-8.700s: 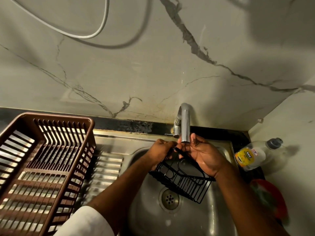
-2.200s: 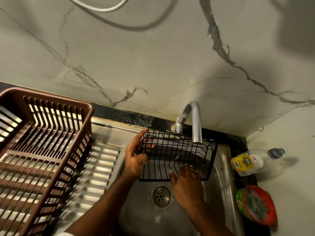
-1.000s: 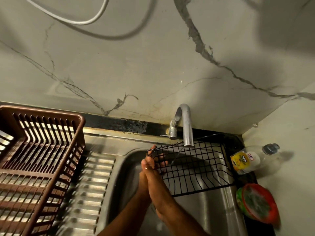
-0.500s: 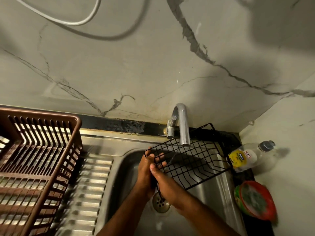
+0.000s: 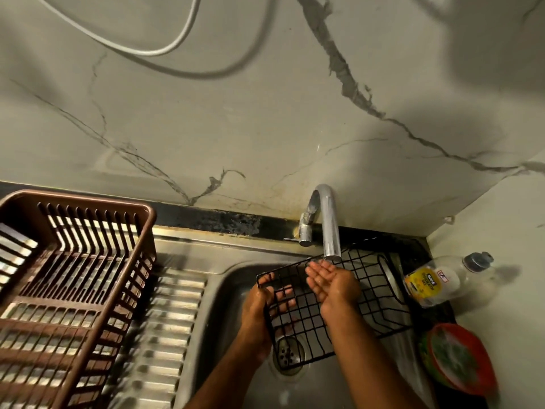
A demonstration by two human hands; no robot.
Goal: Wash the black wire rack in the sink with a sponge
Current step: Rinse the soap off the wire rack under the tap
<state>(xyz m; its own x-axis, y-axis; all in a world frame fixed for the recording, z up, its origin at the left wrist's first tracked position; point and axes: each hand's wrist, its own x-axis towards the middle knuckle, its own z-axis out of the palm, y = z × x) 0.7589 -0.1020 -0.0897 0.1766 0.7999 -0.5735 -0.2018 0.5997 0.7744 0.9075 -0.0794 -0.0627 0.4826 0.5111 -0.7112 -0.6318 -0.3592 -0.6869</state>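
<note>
While gripping the left edge of the black wire rack (image 5: 306, 317), left hand (image 5: 259, 308): fingers curled through the mesh, thumb on the near side. Right hand (image 5: 333, 286): palm up, fingers relaxed and slightly cupped, holding nothing, directly beneath the faucet (image 5: 328, 228) spout. Half a second earlier: right hand low at the rack's left corner beside the other; now raised and apart. Rack: tilted over the sink (image 5: 224, 278) basin, lower edge above the drain (image 5: 287, 352), far end near the right rim. Left: ribbed drainboard (image 5: 168, 326), brown dish basket (image 5: 70, 278). Right: clear bottle (image 5: 439, 280), red-rimmed dish (image 5: 460, 358), close against the rim.
</note>
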